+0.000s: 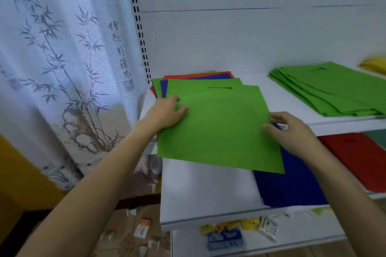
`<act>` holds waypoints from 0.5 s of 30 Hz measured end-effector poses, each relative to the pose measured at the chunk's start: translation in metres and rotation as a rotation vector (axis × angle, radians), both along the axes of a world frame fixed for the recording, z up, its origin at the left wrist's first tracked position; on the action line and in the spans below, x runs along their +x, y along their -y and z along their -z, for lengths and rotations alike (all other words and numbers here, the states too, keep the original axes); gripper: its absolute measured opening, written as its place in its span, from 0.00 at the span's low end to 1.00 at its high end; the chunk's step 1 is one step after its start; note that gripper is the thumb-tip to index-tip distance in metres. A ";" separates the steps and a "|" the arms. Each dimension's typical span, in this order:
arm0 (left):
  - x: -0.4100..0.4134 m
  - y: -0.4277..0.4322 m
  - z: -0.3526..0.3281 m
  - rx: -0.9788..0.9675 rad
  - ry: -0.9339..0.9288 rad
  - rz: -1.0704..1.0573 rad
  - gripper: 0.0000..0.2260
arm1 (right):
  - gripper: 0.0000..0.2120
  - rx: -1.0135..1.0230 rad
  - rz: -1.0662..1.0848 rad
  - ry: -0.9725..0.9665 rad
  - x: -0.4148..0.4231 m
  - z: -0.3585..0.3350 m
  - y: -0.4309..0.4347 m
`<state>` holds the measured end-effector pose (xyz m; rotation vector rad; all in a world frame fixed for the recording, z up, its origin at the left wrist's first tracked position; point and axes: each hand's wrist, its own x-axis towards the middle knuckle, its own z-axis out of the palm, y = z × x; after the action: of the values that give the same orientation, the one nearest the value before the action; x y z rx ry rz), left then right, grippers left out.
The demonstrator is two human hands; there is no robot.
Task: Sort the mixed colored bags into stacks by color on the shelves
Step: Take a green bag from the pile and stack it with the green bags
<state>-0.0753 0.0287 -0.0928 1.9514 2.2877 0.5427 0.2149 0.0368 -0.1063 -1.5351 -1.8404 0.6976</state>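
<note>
While the left hand (167,110) grips the left edge of the top green bag (217,127) and the right hand (290,127) seems to pinch its right edge, that bag lies on the mixed pile (198,76) at the left of the upper shelf (277,98), overhanging its near edge, well apart from the green stack (334,89) at the far right.

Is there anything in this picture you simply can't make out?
All in the head view:
1. Mixed pile: the held green bag covers it, so its bag count is hidden.
2. Yellow bags: cut off by the right edge.
3. Small packets on the bottom shelf: blurred, labels unreadable.
4. Blue bags: partly behind the green bag.
</note>
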 end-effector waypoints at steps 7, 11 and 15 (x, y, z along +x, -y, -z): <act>0.001 -0.006 -0.007 -0.009 0.168 0.047 0.24 | 0.21 -0.013 0.042 -0.018 -0.003 -0.005 0.003; -0.004 -0.009 -0.007 -0.011 0.193 0.049 0.27 | 0.22 -0.059 0.058 -0.125 -0.002 -0.010 0.005; -0.004 -0.011 -0.006 -0.001 0.179 0.031 0.31 | 0.24 -0.186 0.054 -0.380 0.001 -0.013 0.009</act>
<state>-0.0798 0.0393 -0.0866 1.8523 2.1454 0.6828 0.2163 0.0273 -0.0929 -1.4401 -1.4791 1.0778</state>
